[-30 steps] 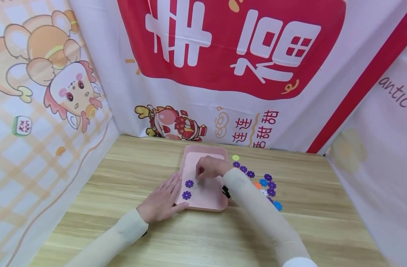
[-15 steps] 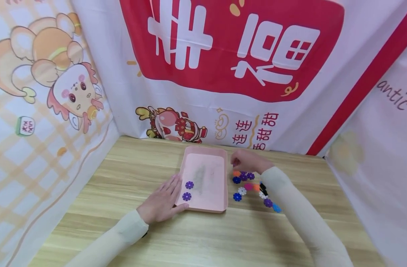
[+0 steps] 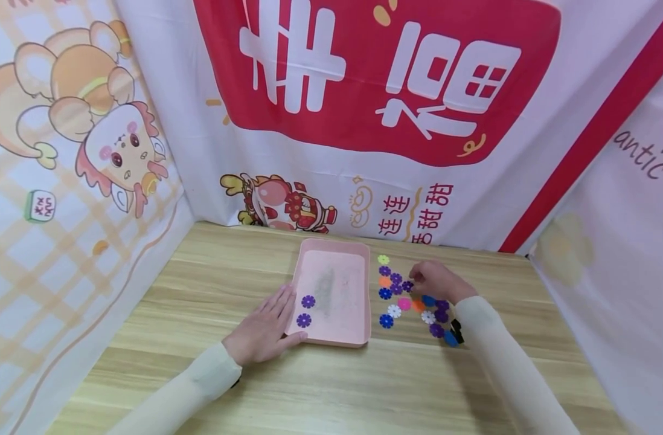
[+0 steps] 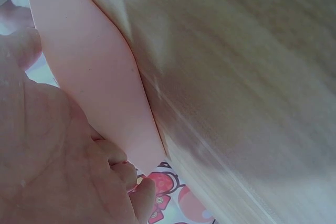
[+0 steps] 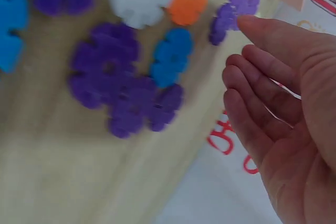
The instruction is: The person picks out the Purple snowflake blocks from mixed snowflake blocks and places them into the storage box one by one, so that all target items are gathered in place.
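Now right hand (image 3: 436, 280) over snowflake discs (image 3: 413, 302)

Bare table (image 3: 364, 386) in front, tray (image 3: 358, 249) centre (backdrop close behind), discs (image 3: 395, 311) right

Table (image 3: 201, 362): pale wood-grain laminate, smooth, matt. Tray (image 3: 358, 302): pink plastic, matt, scuffed floor. Snowflake discs (image 3: 397, 302): coloured plastic, smooth. Backdrop (image 3: 364, 199): printed cloth, slightly creased. Sleeves (image 3: 190, 386): cream knit.
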Motion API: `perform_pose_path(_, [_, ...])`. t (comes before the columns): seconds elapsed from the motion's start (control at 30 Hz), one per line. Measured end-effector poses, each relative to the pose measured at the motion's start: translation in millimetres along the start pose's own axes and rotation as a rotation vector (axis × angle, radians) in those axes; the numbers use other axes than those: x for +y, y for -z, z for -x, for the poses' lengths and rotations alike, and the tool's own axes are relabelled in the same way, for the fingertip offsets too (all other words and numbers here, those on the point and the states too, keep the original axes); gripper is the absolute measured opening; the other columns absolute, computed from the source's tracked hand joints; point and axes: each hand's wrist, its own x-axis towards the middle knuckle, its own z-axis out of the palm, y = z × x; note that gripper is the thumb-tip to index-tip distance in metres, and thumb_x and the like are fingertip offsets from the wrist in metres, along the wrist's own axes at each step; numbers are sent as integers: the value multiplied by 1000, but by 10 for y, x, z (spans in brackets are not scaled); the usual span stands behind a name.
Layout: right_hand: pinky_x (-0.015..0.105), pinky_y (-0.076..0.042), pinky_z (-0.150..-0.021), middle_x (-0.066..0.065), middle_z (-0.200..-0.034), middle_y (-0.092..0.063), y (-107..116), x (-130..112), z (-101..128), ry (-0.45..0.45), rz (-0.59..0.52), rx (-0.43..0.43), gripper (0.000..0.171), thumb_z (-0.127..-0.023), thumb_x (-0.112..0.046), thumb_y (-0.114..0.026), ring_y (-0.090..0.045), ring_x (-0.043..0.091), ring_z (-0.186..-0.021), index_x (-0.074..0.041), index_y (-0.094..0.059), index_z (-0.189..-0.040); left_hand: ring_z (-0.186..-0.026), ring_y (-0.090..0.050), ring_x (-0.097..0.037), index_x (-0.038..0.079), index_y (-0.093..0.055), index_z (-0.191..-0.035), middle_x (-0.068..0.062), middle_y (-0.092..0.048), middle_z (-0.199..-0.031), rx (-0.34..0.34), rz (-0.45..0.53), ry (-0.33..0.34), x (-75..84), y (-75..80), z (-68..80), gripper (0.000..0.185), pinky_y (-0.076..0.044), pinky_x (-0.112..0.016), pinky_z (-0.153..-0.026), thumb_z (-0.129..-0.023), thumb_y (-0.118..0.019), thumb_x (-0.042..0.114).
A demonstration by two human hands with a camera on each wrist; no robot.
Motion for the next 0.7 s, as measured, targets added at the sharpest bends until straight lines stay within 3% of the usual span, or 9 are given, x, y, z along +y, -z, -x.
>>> perform_pose_path(0.27, [46,-63,-95,9,-110,-76,-162,112,-5,-30,-27,34,31,-96,-20,-79,-68,18,-97,-4,-74,-121,-165,-12,-39,-4,-19,-166,-21,-11,-177,-23,-11,22,-20,-13,-13,94,-20,-56,-134,-106,-47,63])
perform_pose_path(0.7, [45,-62,-94,7,-107,-75,-168,82,-88,-27,-9,-4,27,-96,-18,-80,-67,18,-94,-5,-75,-118,-165,-15,-41,-4,-20,-166,-23,-13,-176,-37,-16,11,20,30,0,93,-22,-57,-134,-107,-43,65])
